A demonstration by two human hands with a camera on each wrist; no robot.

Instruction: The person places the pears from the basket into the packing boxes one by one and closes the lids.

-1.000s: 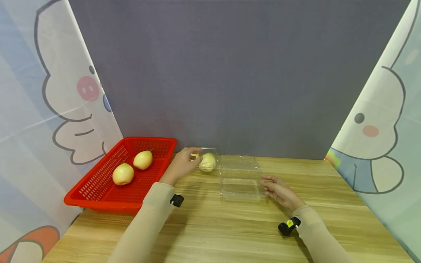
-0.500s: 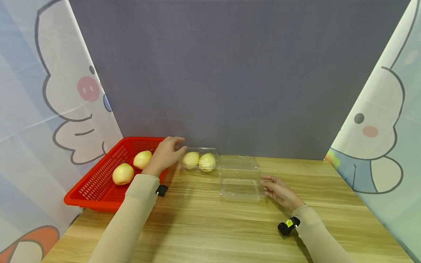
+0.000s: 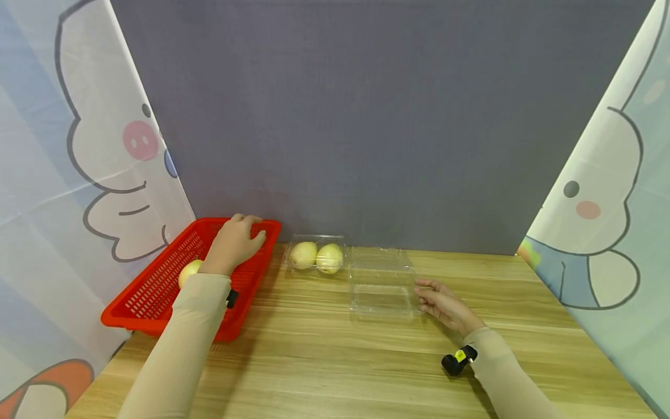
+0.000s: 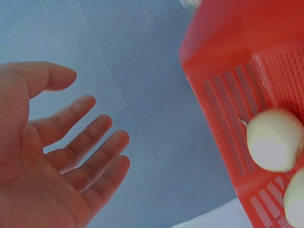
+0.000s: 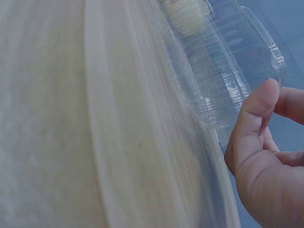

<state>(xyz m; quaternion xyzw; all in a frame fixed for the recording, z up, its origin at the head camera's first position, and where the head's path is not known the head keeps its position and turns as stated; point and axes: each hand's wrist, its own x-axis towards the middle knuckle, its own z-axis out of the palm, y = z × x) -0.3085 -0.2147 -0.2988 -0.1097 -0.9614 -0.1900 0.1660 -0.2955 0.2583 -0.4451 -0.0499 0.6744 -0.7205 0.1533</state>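
Observation:
My left hand [image 3: 242,233] hovers open over the far end of the red basket [image 3: 157,291], holding nothing. In the left wrist view its palm [image 4: 71,156] shows with fingers spread, and two pale yellow pears [image 4: 274,145] lie in the basket below. In the head view one basket pear [image 3: 188,272] shows beside my sleeve. A clear plastic clamshell box [image 3: 382,282] lies open on the table. Its left half holds two pears [image 3: 316,256]. My right hand [image 3: 434,299] rests relaxed against the box's right edge, its thumb [image 5: 260,107] at the rim [image 5: 223,80].
The wooden table [image 3: 340,366] runs to a grey back panel. Cartoon-printed curtains hang at both sides. The red basket sits at the table's left rear corner, and the clamshell box stands close to the back panel in the middle.
My left hand has let go of a pear in the box's left half and swung left to above the red basket. The right hand has stayed at the box's edge.

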